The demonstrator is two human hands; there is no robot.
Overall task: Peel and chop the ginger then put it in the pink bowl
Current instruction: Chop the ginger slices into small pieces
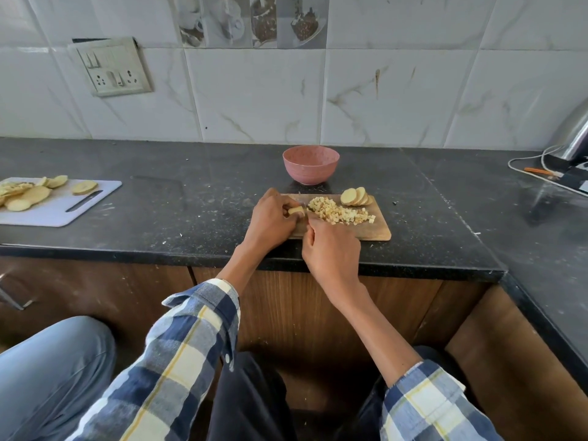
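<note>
A wooden cutting board [378, 232] lies on the black counter. On it sit a pile of diced ginger [339, 211] and a row of round ginger slices [354, 196] at its far right. My left hand [270, 222] pinches a small stack of ginger pieces [296, 211] at the board's left end. My right hand [331, 249] grips a knife [306, 214]; its handle is hidden in my fist and only a bit of blade shows beside the held ginger. The pink bowl [311, 165] stands just behind the board and looks empty.
A white cutting board [63, 211] at the left carries more slices and a black knife [83, 201]. A steel kettle [572, 135] with cords stands at the far right. A wall socket [111, 66] sits above. Another person's leg [47, 377] is at lower left.
</note>
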